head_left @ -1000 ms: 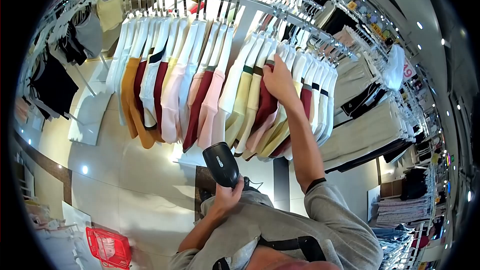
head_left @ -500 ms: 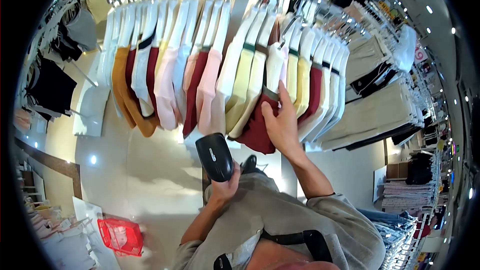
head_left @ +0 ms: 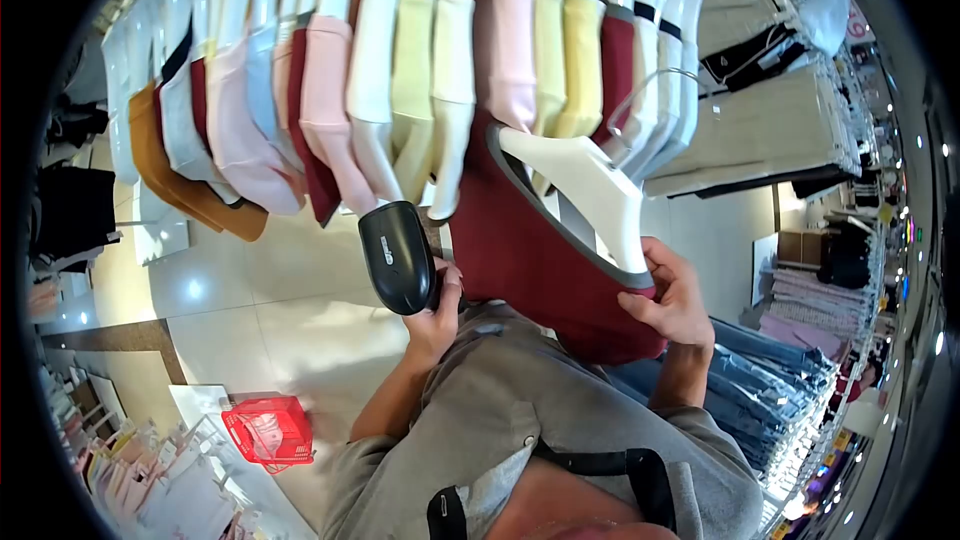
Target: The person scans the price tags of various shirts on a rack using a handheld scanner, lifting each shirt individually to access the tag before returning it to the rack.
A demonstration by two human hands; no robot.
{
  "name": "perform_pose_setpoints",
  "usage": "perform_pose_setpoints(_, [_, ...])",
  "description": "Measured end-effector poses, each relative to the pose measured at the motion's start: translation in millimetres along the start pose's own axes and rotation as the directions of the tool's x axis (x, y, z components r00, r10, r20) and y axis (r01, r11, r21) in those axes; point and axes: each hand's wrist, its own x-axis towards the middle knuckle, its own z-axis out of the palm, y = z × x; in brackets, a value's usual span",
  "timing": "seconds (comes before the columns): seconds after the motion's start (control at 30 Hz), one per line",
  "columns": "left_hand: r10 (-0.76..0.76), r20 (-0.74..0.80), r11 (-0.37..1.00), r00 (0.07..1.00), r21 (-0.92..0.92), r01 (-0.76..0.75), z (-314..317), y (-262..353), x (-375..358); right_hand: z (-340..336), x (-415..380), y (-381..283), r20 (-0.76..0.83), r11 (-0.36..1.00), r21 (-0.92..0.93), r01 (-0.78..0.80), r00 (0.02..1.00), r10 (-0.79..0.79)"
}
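My left hand (head_left: 438, 322) is wrapped around a black handheld barcode scanner (head_left: 396, 258), its rounded head facing up. A maroon top (head_left: 525, 250) with a grey neckband hangs on a white hanger (head_left: 580, 175), pulled out in front of the row. My right hand (head_left: 677, 298) pinches the shoulder of this top at the hanger's near end. The hanger's metal hook (head_left: 622, 145) points away from the rail, to the right. Behind it hang several folded-shoulder tops, among them a pink one (head_left: 513, 50) and a pale yellow one (head_left: 413, 70).
Beige trousers (head_left: 755, 140) hang to the right, with jeans (head_left: 745, 380) lower down. A red basket (head_left: 270, 430) stands on the tiled floor (head_left: 225, 340) at lower left. More clothes racks line both sides.
My right hand has drawn the maroon top and its hanger out of the row toward me and turned it. The scanner has shifted slightly left and up; the view has moved closer to the rack.
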Motion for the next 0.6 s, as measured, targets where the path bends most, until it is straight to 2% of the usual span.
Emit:
perform_pose_setpoints(0.07, [0.004,0.029,0.998,1.000,-0.066,-0.002,12.8,1.3,-2.5,-24.7,-21.0,12.1,0.036,0.999,0.038,0.002,0.999,-0.003])
perform_pose_setpoints(0.17, [0.035,0.063,0.997,0.997,-0.074,-0.030,33.8,8.5,-7.0,-61.9,-53.1,30.8,0.128,0.981,0.148,0.125,0.981,-0.144])
perform_pose_setpoints(0.2, [0.051,0.070,0.996,0.996,-0.077,-0.046,42.2,7.3,-10.5,-72.3,-66.7,29.9,0.140,0.959,0.269,0.092,0.981,-0.133])
perform_pose_setpoints(0.23, [0.068,0.073,0.995,0.995,-0.079,-0.062,51.8,7.5,-14.5,-78.9,-79.1,30.1,0.059,0.934,0.350,0.078,0.993,-0.105])
perform_pose_setpoints(0.3, [0.050,0.072,0.993,0.996,-0.114,-0.041,73.2,7.0,-24.4,-99.1,-104.9,47.1,-0.126,0.904,0.379,0.197,0.979,-0.160])
perform_pose_setpoints(0.33, [0.059,0.073,0.996,0.996,-0.073,-0.054,85.5,9.5,-27.8,-119.5,-110.6,64.1,-0.117,0.906,0.322,0.276,0.961,-0.251])
perform_pose_setpoints(0.37, [0.067,0.083,0.997,0.994,-0.030,-0.064,97.7,12.5,-31.3,-141.6,-126.2,73.7,-0.068,0.889,0.403,0.215,0.976,-0.205])
perform_pose_setpoints(0.4, [0.036,0.085,0.999,0.996,0.005,-0.037,109.2,13.9,-37.5,-152.9,-126.3,86.7,-0.043,0.767,0.530,0.363,0.914,-0.403])
perform_pose_setpoints(0.43, [0.101,0.068,0.995,0.993,0.009,-0.102,124.4,12.4,-41.1,-165.6,-131.6,95.9,-0.003,0.674,0.648,0.354,0.886,-0.463])
perform_pose_setpoints(0.5, [0.029,0.021,0.995,0.999,-0.096,-0.027,150.9,8.9,-54.6,-189.2,-140.8,111.2,0.076,0.470,0.846,0.252,0.815,-0.574])
perform_pose_setpoints(0.53, [0.060,0.067,0.996,0.996,-0.066,-0.055,160.6,9.1,-57.4,-201.2,-144.9,114.4,0.113,0.439,0.880,0.181,0.818,-0.564])
perform_pose_setpoints(0.6, [0.092,0.053,0.990,0.994,-0.115,-0.085,189.1,17.3,-64.5,-214.2,-139.9,116.7,0.125,0.338,0.933,0.127,0.766,-0.631])
